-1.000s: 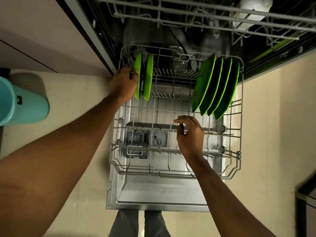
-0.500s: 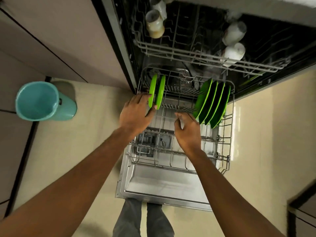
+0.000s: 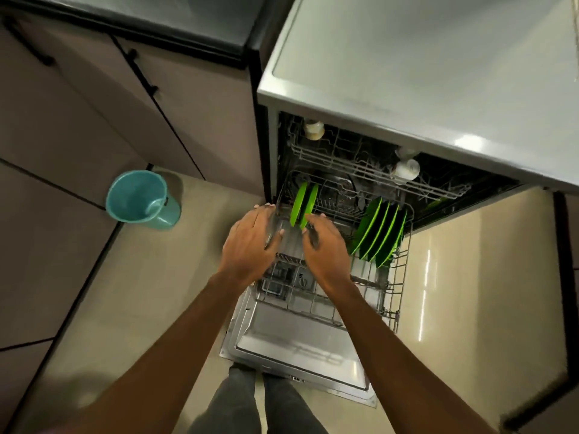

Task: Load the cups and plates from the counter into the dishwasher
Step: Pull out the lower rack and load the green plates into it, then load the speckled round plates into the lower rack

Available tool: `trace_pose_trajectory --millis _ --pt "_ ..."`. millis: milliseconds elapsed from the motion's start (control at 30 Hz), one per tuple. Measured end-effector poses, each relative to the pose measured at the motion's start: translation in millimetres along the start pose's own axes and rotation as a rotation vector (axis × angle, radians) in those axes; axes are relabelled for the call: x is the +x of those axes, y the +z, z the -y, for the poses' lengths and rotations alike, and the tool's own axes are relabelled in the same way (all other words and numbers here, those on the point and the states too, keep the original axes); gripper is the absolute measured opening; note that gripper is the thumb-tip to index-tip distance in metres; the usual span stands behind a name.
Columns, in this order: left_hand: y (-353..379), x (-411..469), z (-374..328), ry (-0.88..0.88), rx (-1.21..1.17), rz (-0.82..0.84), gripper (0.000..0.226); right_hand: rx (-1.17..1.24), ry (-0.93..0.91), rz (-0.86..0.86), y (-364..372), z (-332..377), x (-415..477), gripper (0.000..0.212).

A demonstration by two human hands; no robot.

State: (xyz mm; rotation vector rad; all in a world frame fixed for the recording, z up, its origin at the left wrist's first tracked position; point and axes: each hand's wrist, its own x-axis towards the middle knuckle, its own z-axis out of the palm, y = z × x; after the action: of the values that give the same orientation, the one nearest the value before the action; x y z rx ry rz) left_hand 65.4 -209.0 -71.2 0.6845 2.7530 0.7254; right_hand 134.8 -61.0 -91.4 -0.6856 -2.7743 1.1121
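- Both hands have pulled back off the plates: my left hand (image 3: 250, 239) and right hand (image 3: 326, 249) hover close together over the lower rack (image 3: 399, 286), fingers loosely extended, gripping nothing
- Glossy lime-green plates stand on edge in it: left pair (image 3: 304, 203) far, right four (image 3: 380, 234) leaning

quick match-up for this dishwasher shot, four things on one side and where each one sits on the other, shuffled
Things:
1. teal bucket
2. four green plates
3. white cup
4. dishwasher door

Places:
A. in the upper rack
B. standing on the floor
C. folded down flat beneath the pulled-out lower rack
D. standing on edge at the lower rack's right side

Pairs: 1-B, 2-D, 3-A, 4-C
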Motion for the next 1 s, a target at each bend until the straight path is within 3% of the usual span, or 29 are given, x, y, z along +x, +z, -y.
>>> trace_pose_trajectory --millis 400,667,1000 --pt "-127 -76 71 -0.150 -0.003 -0.217 0.055 -0.009 -0.253 0.044 14 139 -28 0.039" --pt "-248 -128 165 -0.139 0.030 -0.420 0.057 0.064 -0.382 -0.033 73 271 -47 0.038" --pt "-362 -174 266 -0.145 0.114 -0.538 0.057 0.108 -0.573 -0.036 142 434 -75 0.039"
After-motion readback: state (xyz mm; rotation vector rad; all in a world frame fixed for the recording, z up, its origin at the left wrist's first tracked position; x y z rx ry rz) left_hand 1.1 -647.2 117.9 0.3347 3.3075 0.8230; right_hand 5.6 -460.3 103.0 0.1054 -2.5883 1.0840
